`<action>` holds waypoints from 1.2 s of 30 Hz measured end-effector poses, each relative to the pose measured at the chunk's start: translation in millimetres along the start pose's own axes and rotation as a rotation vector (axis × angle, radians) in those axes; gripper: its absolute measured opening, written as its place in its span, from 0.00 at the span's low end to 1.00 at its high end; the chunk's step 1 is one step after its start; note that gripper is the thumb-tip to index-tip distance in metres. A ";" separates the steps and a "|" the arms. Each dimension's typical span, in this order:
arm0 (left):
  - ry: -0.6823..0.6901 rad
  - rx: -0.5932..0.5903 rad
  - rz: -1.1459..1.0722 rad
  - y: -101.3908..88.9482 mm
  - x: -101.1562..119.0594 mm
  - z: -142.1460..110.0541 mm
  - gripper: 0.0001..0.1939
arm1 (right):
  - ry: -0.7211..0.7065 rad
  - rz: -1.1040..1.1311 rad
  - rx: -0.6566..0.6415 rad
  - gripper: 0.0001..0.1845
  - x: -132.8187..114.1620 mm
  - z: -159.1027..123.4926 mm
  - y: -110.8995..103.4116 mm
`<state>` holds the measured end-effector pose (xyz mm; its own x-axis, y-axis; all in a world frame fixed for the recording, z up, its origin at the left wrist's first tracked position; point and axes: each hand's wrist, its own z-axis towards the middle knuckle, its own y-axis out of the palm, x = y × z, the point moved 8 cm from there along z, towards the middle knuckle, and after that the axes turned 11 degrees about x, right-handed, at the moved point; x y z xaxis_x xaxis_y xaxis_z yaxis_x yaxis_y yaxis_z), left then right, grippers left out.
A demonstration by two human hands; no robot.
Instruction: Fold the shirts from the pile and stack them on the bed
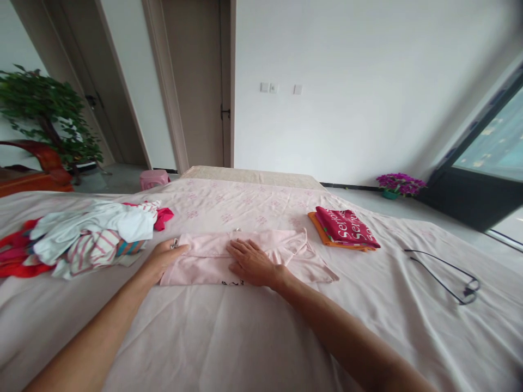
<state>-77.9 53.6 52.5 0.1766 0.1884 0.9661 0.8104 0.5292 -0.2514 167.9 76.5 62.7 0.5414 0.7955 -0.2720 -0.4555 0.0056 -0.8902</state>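
A pale pink shirt [204, 267] lies folded lengthwise in a long strip across the sheet in front of me, with small dark print along its near edge. My left hand [166, 256] grips the shirt's left end, thumb on top and the other fingers partly hidden; a ring shows on one finger. Flat on the middle of the cloth rests my right hand [254, 263], fingers stretched out and pointing to the left. To its right, the shirt's other end spreads out in loose wrinkles.
A heap of crumpled clothes [98, 234] lies at left. Folded red [347, 226] and orange garments [327, 239] are stacked at right, near black-framed glasses [453, 277]. A pink stool [154, 178] and purple flowers [400, 184] stand beyond the sheet-covered surface [220, 337].
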 end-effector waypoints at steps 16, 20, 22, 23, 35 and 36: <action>-0.006 -0.131 -0.192 25.3 41.9 -16.7 0.25 | 0.081 0.317 0.112 0.23 6.0 5.2 -6.5; 0.194 -0.177 -0.102 64.1 88.9 -31.6 0.23 | 0.500 0.842 0.282 0.24 44.6 -2.3 -35.9; 0.302 -0.171 -0.012 88.9 105.4 -40.2 0.19 | 0.694 1.079 0.302 0.24 59.2 -13.0 -40.2; 0.337 -0.165 0.035 102.2 110.0 -44.3 0.18 | 0.762 1.166 0.305 0.24 64.3 -18.5 -41.8; 0.450 -0.258 0.275 224.0 83.9 -81.7 0.19 | 0.907 1.368 0.230 0.22 86.5 -53.4 -35.7; 0.434 -0.273 0.264 227.5 81.1 -83.2 0.20 | 0.912 1.349 0.253 0.22 89.6 -54.2 -33.8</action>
<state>167.3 120.4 78.6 0.5585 -0.1026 0.8231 0.8126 0.2667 -0.5182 270.1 114.8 48.6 -0.1470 -0.2885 -0.9461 -0.9605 -0.1868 0.2062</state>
